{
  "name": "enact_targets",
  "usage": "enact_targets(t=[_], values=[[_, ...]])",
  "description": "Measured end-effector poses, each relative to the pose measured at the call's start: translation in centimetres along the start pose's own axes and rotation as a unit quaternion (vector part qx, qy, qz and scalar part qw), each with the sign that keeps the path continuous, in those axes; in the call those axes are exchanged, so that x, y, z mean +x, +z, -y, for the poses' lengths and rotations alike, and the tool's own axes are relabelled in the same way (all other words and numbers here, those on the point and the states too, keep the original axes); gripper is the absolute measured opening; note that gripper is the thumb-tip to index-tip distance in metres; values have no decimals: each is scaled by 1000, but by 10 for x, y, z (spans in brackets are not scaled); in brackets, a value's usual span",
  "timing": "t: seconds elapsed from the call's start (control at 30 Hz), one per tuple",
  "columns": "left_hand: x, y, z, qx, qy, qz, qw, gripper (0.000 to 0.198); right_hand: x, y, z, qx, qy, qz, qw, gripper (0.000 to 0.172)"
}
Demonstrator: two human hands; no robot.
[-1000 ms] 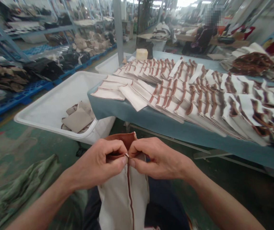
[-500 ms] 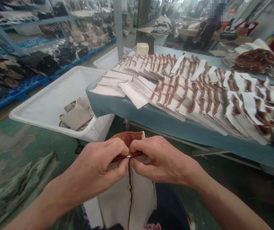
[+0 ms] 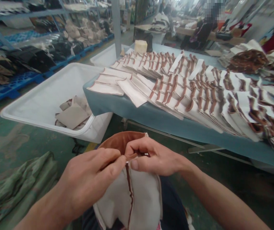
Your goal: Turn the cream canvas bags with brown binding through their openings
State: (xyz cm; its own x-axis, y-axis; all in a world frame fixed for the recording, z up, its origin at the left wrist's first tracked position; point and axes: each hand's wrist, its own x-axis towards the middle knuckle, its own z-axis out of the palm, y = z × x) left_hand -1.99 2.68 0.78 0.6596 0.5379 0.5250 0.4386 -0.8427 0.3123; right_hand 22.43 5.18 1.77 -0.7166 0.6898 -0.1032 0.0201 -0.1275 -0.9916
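A sewn piece, off-white outside with brown lining [image 3: 117, 141], hangs between my hands over my lap; it looks like a boot shaft [image 3: 145, 195], though its exact kind is unclear. A brown-edged seam runs down its middle. My left hand [image 3: 91, 179] pinches the top rim just left of this seam, thumb and fingers closed on the edge. On the other side of the seam, my right hand [image 3: 151, 156] grips the same rim, its thumb on the off-white face and its fingers inside. The spot where the fingertips meet is partly hidden.
Rows of similar off-white and brown pieces [image 3: 175, 92] lie overlapping on a blue-covered table [image 3: 117, 107] ahead. A white bin [image 3: 43, 86] at left holds several flat pieces [image 3: 73, 116]. Green cloth [image 3: 31, 182] lies at lower left. A person [image 3: 202, 27] is in the background.
The rim has opened wider, showing more brown lining. My left hand has turned and now covers more of the edge; my right fingers have moved inside the rim. The view has shifted slightly.
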Motion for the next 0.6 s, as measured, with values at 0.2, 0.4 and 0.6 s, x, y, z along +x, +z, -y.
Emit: enact_targets(t=[0.2,0.4,0.6], values=[[0,-2,-5,44,12,-1,999,25,5,11,-7,-18,10,-58,998,12],[16,-18,-17,-83,-153,49,984,17,-2,12,-1,-156,-74,-60,983,9],[28,-41,-17,-148,-209,178,950,18,-14,13,9,-320,-166,-74,930,13]])
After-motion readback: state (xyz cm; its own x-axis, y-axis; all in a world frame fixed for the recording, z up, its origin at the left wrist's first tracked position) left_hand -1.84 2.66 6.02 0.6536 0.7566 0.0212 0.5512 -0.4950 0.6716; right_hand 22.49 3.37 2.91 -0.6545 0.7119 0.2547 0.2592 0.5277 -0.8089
